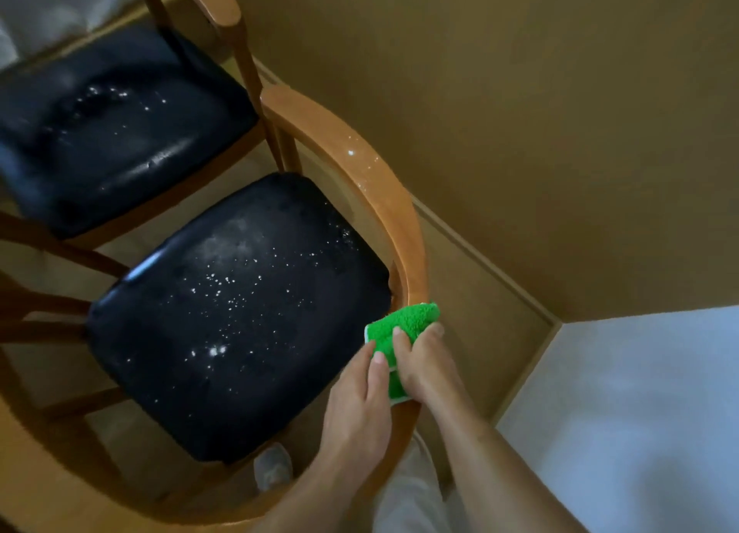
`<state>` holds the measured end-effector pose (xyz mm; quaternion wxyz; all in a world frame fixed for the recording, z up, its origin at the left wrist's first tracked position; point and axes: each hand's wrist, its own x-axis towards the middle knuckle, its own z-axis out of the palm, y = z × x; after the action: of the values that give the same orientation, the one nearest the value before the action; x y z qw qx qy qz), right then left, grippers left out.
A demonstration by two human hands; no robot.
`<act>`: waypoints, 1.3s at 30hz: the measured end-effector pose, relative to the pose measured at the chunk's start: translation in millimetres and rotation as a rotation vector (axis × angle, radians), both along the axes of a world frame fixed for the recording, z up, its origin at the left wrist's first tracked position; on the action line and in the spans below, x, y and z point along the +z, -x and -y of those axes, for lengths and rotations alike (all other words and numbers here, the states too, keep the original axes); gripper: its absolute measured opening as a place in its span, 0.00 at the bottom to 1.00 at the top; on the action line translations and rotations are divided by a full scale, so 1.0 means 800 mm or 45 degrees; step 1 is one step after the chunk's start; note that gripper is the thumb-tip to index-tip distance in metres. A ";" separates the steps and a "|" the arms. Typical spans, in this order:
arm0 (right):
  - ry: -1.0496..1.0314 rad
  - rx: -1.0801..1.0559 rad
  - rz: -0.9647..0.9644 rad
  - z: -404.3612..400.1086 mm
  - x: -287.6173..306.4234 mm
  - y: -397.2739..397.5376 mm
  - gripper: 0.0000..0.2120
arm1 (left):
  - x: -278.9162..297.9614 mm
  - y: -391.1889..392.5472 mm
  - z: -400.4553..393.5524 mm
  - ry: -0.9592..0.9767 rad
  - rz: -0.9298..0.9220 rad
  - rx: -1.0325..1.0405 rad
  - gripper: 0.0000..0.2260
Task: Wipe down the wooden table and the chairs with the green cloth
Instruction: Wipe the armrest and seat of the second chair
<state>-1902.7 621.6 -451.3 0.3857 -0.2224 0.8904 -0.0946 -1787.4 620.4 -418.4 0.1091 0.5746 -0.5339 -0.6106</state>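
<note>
Far chair at 10 o'clock: black seat, white specks and smears. Near chair at centre: black seat scattered with white specks; more specks on its curved wooden backrest rail at 1 o'clock. Foot under the seat at 6 o'clock. Left hand at 5 o'clock, fingers resting on the rail, touching the green cloth; grip unclear. Right hand just beside it, clamped on the cloth, pressing it to the rail. Tan wall at 2 o'clock.
</note>
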 end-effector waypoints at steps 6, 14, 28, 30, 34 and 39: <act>0.374 0.193 0.083 0.037 -0.024 0.057 0.19 | -0.014 0.082 0.058 -0.184 -0.187 0.273 0.17; 0.661 0.276 0.107 0.114 -0.054 0.102 0.31 | -0.041 0.146 0.124 -0.241 -0.329 0.463 0.19; 0.378 0.993 -0.443 0.289 -0.056 0.130 0.44 | -0.068 0.161 0.243 -0.062 -0.834 0.701 0.19; 0.311 1.046 -0.525 0.312 -0.057 0.124 0.42 | -0.076 0.153 0.263 -0.054 -0.912 0.666 0.19; 0.351 1.034 -0.594 0.361 -0.060 0.103 0.40 | -0.097 0.129 0.309 -0.089 -0.950 0.625 0.23; 0.360 1.043 -0.632 0.376 -0.054 0.094 0.40 | -0.125 0.096 0.323 -0.178 -0.836 0.455 0.26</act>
<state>-1977.5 321.0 -494.5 0.1336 -0.6197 0.7734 0.0008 -1864.3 361.8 -518.6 0.3398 0.4386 -0.3189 -0.7684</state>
